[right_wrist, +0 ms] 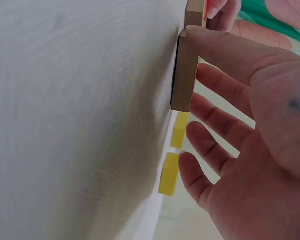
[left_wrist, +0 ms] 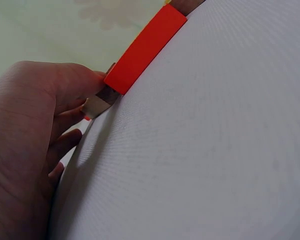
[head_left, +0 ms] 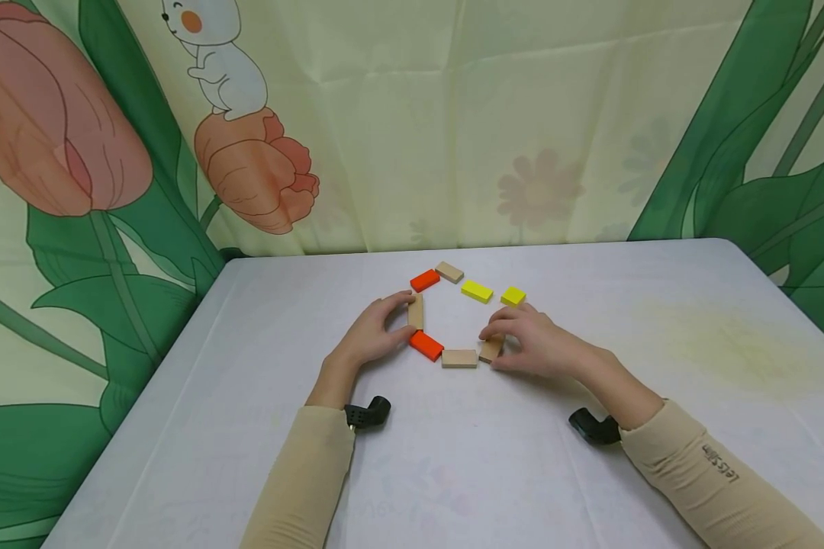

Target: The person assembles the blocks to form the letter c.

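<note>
Wood block (head_left: 492,348), ctr of frame: prob. light, stiff; best held by ends. R hand (head_left: 541,343) pinches it, fingers part-curled; L hand (head_left: 368,333) pinches tan block (head_left: 416,313) end-to-end.

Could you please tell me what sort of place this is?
Probably an indoor recording corner, though I cannot be certain: a cartoon-printed fabric backdrop hangs behind a white-covered table, and black wrist devices are being worn.
</note>
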Demonstrator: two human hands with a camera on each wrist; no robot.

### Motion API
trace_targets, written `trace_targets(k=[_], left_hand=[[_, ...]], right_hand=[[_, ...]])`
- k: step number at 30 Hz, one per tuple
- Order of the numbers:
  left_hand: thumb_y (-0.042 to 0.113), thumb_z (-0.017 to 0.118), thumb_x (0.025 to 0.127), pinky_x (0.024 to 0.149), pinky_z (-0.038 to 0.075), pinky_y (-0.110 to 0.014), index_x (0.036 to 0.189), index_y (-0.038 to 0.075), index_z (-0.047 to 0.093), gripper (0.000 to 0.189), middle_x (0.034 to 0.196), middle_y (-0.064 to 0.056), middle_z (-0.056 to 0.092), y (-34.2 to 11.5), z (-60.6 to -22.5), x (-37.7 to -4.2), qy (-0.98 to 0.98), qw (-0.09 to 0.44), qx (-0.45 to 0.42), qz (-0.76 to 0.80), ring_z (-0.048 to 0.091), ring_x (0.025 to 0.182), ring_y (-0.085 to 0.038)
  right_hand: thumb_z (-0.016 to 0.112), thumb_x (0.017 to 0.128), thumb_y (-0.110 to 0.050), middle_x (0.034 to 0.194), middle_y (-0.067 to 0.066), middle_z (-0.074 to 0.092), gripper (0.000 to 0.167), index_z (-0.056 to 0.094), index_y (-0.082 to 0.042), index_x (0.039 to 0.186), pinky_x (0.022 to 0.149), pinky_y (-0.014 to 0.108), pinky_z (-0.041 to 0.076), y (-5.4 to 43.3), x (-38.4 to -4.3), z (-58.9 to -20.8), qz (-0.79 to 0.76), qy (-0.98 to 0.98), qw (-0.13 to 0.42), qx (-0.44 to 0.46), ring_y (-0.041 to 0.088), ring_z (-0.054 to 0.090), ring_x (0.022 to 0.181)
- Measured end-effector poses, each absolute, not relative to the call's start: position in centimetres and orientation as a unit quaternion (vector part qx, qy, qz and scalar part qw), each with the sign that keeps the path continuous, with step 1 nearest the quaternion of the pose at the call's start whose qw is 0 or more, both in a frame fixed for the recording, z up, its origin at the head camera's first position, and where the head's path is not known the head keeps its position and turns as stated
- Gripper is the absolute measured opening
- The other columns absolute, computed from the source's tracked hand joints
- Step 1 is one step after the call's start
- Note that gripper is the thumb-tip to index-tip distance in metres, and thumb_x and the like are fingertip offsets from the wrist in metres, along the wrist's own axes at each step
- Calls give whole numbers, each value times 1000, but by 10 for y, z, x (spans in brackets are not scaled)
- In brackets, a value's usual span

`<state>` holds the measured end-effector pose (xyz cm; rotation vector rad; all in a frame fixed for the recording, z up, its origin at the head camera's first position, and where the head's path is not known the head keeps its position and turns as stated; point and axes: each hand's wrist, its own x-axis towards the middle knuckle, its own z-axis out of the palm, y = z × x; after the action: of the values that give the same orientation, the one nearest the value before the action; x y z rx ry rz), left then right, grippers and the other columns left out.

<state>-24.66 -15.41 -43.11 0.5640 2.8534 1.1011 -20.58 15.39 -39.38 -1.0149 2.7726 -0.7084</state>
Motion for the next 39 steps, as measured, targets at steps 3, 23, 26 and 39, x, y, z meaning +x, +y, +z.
trace_targets(k=[3,23,26,39], left_hand=[[27,67,94,118,28,-43,146,17,54,55,153,-1,47,-154,-431,-247,917,16,183,353,37,143,-22],[26,67,94,118,28,-42,146,17,54,54,153,0,47,-153,-430,-246,918,19,179,354,38,143,-21],[25,68,94,118,28,-42,146,16,54,54,153,-1,47,-153,-430,-246,917,19,181,355,38,143,-21],[26,68,94,118,29,-43,145,17,54,54,152,-2,48,-154,-430,-245,916,16,182,356,39,142,-23]], right_hand=[[80,87,-20,123,8,61,32,73,-12,118,97,57,40,154,-205,-393,-228,913,55,-334,35,48,117],[82,86,-24,121,5,60,33,73,-14,116,96,56,40,151,-204,-393,-225,917,69,-322,33,49,116],[82,86,-24,120,5,60,33,73,-14,116,96,56,40,151,-204,-392,-225,917,69,-322,32,49,116],[82,85,-27,118,4,59,34,73,-15,115,96,55,40,150,-202,-392,-227,918,76,-316,30,50,113]])
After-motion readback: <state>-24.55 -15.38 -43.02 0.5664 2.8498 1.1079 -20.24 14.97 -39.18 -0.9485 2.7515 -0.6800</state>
